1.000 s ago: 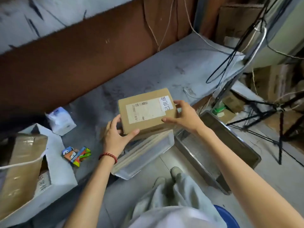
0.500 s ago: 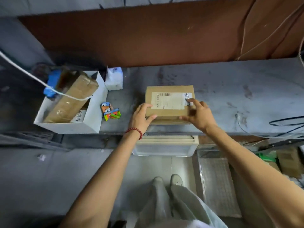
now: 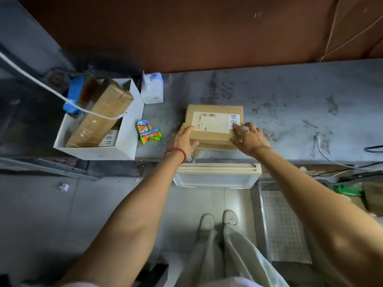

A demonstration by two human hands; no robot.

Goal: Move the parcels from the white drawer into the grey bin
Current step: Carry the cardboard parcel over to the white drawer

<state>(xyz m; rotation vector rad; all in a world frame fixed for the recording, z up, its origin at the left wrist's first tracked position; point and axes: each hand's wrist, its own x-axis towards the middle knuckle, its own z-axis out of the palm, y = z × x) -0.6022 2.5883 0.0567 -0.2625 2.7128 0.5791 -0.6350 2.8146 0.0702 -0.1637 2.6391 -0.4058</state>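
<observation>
Gripping with both hands: left hand [image 3: 182, 139] takes the parcel [image 3: 214, 123] at its near left corner, fingers on the top face and thumb against the front face. Right hand [image 3: 248, 137] takes the near right corner, fingertips on the edge of the white label. Both grips are closed on the cardboard, neither wide. Red bead bracelet [image 3: 178, 151] on the left wrist.

Parcel: brown carton, label up, lying level over the grey counter [image 3: 290, 112] near its front edge. Cannot tell whether it rests on the counter or is held just clear of it. A seam runs along its front face; cannot tell whether that marks a second box beneath.

White drawer [image 3: 216, 177]: pulled out from under the counter edge, directly below the hands. Its inside is not visible from this angle. Grey bin [image 3: 284, 224]: on the floor to the right of the drawer, what shows of its mesh bottom bare, partly hidden by the right forearm.

Step in hand (judgement): transfer leg. The parcel is out of the drawer but not yet in the bin.

Next move calls for (judgement): swing the carton right and down, clear the drawer's right front corner, lower it flat into the bin, then open both hands.

Surroundings: white box [image 3: 124, 141] at the left end of the counter holds a taped brown parcel [image 3: 99, 119] leaning at a tilt. A white cable [image 3: 41, 85] crosses over it. Tissue pack [image 3: 152, 90] and coloured cubes [image 3: 148, 131] lie between that box and the hands.
</observation>
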